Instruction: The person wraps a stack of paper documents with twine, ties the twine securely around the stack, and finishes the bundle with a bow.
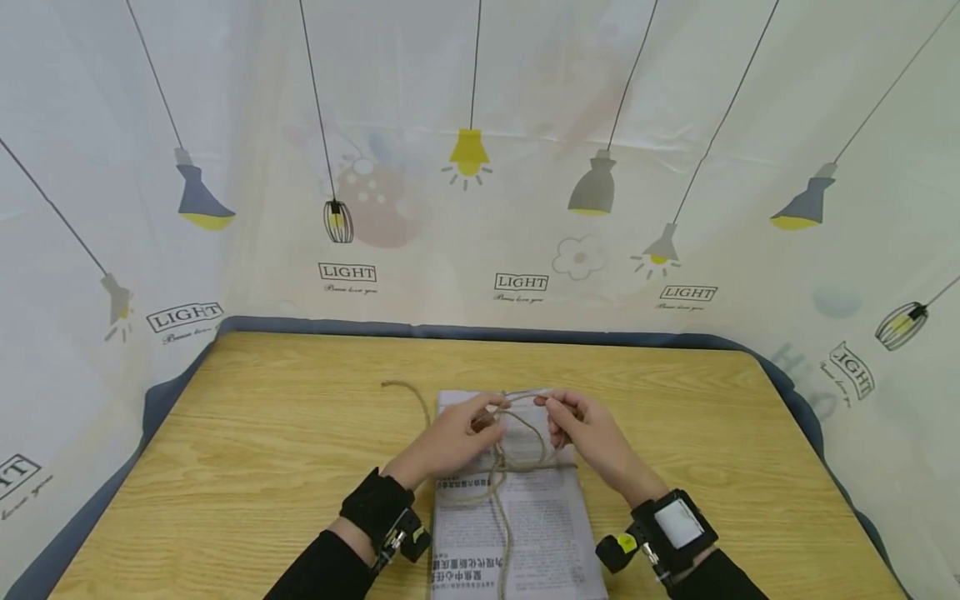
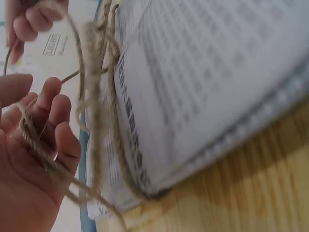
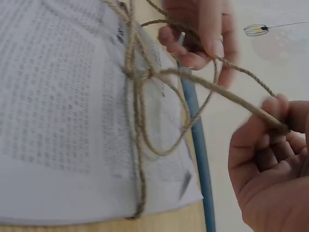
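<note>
A stack of newspapers [image 1: 532, 533] lies on the table, with brown twine [image 1: 501, 492] wrapped across it both ways and crossing near its upper part. My left hand [image 1: 459, 437], over the stack's upper left, pinches the twine between thumb and fingers. In the left wrist view, a strand of twine [image 2: 36, 140] also runs across that palm. On the other side, my right hand [image 1: 592, 433] pinches an end of the twine [image 3: 231, 96] between thumb and fingertips. Loose loops hang between the two hands above the crossing. The exact knotting there is hard to make out.
The wooden table [image 1: 262, 467] extends on both sides of the stack. A loose tail of twine [image 1: 405, 387] lies past its upper left corner. Behind the table hangs a pale cloth [image 1: 420, 83] printed with lamps. Each wrist wears a black strap [image 1: 378, 504] with a camera.
</note>
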Motion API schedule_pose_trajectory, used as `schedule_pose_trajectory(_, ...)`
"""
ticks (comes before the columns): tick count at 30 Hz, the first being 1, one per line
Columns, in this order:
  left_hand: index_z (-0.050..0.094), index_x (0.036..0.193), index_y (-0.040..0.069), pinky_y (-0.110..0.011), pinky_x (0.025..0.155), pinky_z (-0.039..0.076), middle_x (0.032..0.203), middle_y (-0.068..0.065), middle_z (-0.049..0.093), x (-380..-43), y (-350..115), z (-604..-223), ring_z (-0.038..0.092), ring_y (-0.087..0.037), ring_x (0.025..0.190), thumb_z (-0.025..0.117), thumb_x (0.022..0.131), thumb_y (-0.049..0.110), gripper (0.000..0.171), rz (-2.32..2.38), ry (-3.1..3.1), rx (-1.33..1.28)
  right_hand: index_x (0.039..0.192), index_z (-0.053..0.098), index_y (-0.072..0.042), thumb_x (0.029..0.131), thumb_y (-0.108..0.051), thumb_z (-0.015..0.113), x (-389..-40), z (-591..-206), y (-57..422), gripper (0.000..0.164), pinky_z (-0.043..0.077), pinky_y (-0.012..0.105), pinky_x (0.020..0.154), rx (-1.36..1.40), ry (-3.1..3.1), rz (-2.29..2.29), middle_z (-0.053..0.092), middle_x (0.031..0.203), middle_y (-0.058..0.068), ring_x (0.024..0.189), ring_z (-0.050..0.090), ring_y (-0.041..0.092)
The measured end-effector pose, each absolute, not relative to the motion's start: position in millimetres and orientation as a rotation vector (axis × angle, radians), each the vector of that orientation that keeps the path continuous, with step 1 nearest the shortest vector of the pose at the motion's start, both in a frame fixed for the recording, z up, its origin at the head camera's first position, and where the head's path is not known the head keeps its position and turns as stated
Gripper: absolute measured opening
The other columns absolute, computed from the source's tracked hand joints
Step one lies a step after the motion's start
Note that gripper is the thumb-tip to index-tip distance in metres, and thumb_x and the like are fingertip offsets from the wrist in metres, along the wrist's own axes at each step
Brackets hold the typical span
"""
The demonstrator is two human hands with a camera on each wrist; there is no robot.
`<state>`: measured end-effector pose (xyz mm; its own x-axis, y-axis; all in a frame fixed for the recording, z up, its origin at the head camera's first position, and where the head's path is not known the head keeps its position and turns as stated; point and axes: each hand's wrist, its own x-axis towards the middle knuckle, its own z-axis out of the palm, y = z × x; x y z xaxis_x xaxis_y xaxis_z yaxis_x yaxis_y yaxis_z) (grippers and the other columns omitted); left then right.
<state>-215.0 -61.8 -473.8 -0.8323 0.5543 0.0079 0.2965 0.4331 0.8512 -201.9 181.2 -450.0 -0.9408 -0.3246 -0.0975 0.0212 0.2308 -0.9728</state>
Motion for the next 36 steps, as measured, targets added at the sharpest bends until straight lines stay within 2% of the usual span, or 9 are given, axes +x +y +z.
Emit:
schedule_pose_trajectory(5,0.040,0.145,0.022,-0.037,0.084,0.049,0.109,-0.006,0.068,-215.3,-76.4,-473.8,0.064,-0.023,0.097,0.044,0.104,0.036,0.044,1.392,2.354,0.701,0.127,0.057,-0.004,0.102,-0.040,0.047,-202.1,-438.0,188.7,0.045,0.033,0.024,0.050,-0.208,2.259,-1.744,0.040,0.065,-0.002,0.050,0.032,0.009)
schedule_pose_trajectory(8,0.042,0.145,0.021,-0.039,0.088,0.049,0.109,-0.007,0.069,-214.2,-86.2,-474.7,0.064,-0.024,0.101,0.039,0.105,0.040,0.044,1.396,2.347,0.669,0.124,0.061,-0.008,0.101,-0.044,0.049,-201.8,-434.2,194.2,0.045,0.030,0.024,0.047,-0.185,2.350,-1.669,0.037,0.061,-0.003,0.048,0.028,0.009)
schedule_pose_trajectory(12,0.052,0.137,0.018,-0.041,0.094,0.049,0.110,-0.009,0.069,-212.2,-101.3,-476.7,0.065,-0.024,0.105,0.035,0.107,0.035,0.038,1.377,2.366,0.646,0.120,0.064,-0.011,0.100,-0.046,0.050,-200.7,-430.7,204.0,0.043,0.032,0.026,0.047,-0.185,2.441,-1.620,0.037,0.062,-0.002,0.049,0.030,0.009)
schedule_pose_trajectory(17,0.060,0.128,0.020,-0.033,0.077,0.046,0.098,-0.006,0.067,-209.1,-117.2,-475.9,0.060,-0.018,0.085,0.036,0.107,0.025,0.032,1.293,2.413,0.609,0.116,0.064,-0.011,0.099,-0.047,0.050,-199.8,-430.1,218.4,0.042,0.033,0.026,0.047,-0.166,2.487,-1.637,0.038,0.067,-0.001,0.052,0.031,0.009)
schedule_pose_trajectory(20,0.063,0.124,0.022,-0.031,0.073,0.043,0.104,-0.003,0.065,-206.2,-124.6,-473.4,0.052,-0.014,0.076,0.039,0.106,0.022,0.030,1.250,2.426,0.616,0.114,0.064,-0.010,0.100,-0.046,0.050,-198.4,-430.7,225.7,0.041,0.034,0.027,0.048,-0.151,2.508,-1.634,0.038,0.067,-0.001,0.052,0.032,0.009)
schedule_pose_trajectory(24,0.069,0.114,0.024,-0.027,0.072,0.043,0.102,0.002,0.066,-203.1,-134.0,-470.1,0.050,-0.009,0.075,0.047,0.103,0.032,0.025,1.219,2.490,0.631,0.110,0.063,-0.006,0.101,-0.044,0.049,-194.5,-430.1,234.9,0.042,0.036,0.029,0.050,-0.102,2.538,-1.602,0.037,0.064,-0.002,0.051,0.032,0.010)
schedule_pose_trajectory(28,0.073,0.099,0.022,-0.024,0.063,0.039,0.078,-0.003,0.061,-202.7,-144.8,-469.5,0.044,-0.007,0.064,0.053,0.099,0.042,0.028,1.241,2.553,0.619,0.105,0.061,-0.004,0.102,-0.041,0.047,-191.2,-432.1,249.3,0.040,0.037,0.030,0.052,-0.039,2.576,-1.566,0.038,0.064,-0.002,0.052,0.033,0.011)
schedule_pose_trajectory(32,0.073,0.091,0.019,-0.023,0.058,0.036,0.072,-0.004,0.058,-202.8,-160.5,-468.8,0.038,-0.005,0.057,0.056,0.097,0.044,0.031,1.281,2.562,0.616,0.099,0.059,-0.005,0.104,-0.037,0.045,-189.8,-439.2,267.1,0.036,0.038,0.030,0.053,0.006,2.605,-1.536,0.039,0.065,-0.002,0.053,0.034,0.011)
schedule_pose_trajectory(36,0.071,0.084,0.013,-0.023,0.056,0.036,0.067,0.001,0.052,-200.3,-180.3,-465.7,0.034,-0.005,0.053,0.059,0.096,0.043,0.034,1.296,2.546,0.575,0.097,0.057,-0.004,0.104,-0.039,0.042,-186.3,-446.1,285.3,0.038,0.038,0.031,0.053,0.052,2.636,-1.506,0.040,0.066,-0.001,0.053,0.035,0.012)
